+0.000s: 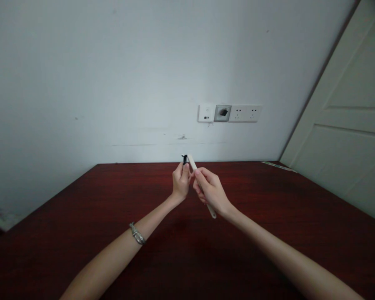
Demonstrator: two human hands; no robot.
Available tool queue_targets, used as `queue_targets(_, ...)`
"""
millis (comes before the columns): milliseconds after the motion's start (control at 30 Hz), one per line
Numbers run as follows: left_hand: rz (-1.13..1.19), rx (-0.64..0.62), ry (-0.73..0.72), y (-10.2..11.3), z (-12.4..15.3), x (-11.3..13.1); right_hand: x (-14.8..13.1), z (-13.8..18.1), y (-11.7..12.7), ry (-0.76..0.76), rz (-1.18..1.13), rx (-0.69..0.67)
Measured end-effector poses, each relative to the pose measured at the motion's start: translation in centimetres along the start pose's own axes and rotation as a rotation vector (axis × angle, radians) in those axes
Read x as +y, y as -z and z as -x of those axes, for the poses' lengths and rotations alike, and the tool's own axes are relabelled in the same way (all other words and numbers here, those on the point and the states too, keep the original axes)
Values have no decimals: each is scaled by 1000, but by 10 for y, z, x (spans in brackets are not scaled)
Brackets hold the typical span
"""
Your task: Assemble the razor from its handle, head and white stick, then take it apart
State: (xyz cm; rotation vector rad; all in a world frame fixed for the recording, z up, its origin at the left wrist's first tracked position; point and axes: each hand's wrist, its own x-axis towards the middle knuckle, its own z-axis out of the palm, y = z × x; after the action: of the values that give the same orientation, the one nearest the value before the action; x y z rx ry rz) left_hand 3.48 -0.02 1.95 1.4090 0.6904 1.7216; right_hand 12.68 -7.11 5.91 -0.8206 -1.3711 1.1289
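One camera, worn on the person's head, looked forward and down across the dark red tabletop to the white wall, near enough that the forearms entered below, with left grip and right grip around mid-view.

A dark red table with streaky wood lines
A thin, whitish strip lies across its far corner, at two o'clock.
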Motion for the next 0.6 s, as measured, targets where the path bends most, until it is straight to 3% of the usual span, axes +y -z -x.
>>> queue_targets(167,-18,-13,-9,2,0,-5,-11,-12,0,73,-35,3)
queue_targets(400,-34,25,-52,2,-4,5,6,3,-5,39,45,-18)
queue_targets(600,-103,-13,-61,4,-2,2,-7,-5,-5,85,6,24)
